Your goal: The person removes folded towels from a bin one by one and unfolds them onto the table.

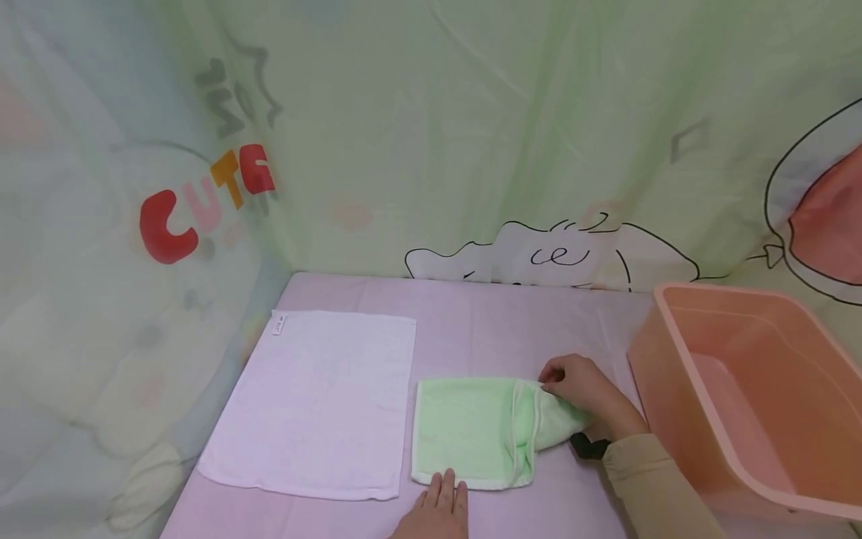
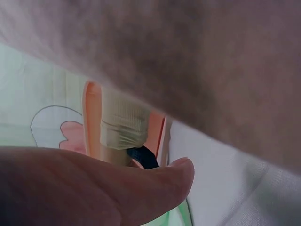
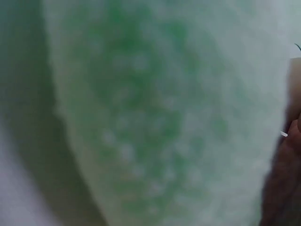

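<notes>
A light green towel (image 1: pixel 461 430) with white edging lies on the table, its right part bunched and lifted in folds. My right hand (image 1: pixel 582 389) pinches the towel near its far right edge, and loose cloth hangs beneath that wrist. Blurred green cloth (image 3: pixel 160 113) fills most of the right wrist view. At the near edge of the towel, my left hand (image 1: pixel 438 513) rests with its fingers straight and the fingertips on the border. The left wrist view shows the left thumb (image 2: pixel 141 190) stretched out beside the table cover.
A white towel (image 1: pixel 323 404) with a small label lies spread flat on the left. To the right stands a deep peach-coloured tub (image 1: pixel 680 382), close to the right forearm. Pale pink cloth covers the table (image 1: pixel 525 322), and a printed curtain (image 1: pixel 404 135) hangs behind it.
</notes>
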Demonstrator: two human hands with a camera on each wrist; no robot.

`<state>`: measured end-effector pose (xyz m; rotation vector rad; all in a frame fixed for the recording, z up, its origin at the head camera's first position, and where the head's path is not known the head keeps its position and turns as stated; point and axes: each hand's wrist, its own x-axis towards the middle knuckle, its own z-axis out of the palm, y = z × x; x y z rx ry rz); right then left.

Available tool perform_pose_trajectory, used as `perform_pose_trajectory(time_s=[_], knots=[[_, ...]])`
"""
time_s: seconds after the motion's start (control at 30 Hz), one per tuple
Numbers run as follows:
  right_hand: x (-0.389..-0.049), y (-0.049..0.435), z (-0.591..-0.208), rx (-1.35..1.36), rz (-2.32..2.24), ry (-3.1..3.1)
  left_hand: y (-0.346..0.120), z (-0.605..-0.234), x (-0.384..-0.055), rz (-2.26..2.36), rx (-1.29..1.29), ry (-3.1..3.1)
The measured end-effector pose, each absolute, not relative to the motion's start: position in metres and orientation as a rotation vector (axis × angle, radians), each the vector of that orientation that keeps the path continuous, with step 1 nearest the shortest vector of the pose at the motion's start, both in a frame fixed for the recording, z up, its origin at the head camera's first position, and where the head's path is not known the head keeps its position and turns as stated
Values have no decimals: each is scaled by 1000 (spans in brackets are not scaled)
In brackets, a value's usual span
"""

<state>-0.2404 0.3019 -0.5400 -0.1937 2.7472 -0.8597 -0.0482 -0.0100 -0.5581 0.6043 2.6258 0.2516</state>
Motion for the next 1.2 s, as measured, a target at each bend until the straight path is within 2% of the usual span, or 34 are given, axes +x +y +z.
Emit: perform_pose_trajectory(time_s=[0.27, 0.6, 1.2], knots=[[-233, 306, -540, -191, -819, 2794, -15, -573, -57, 181, 704, 2629], [-224, 314, -548, -125, -789, 2828, -13, -548, -77, 115, 623, 2622], [-196, 316, -547, -43, -799, 2842, -39, -538, -131, 321, 686, 2611]])
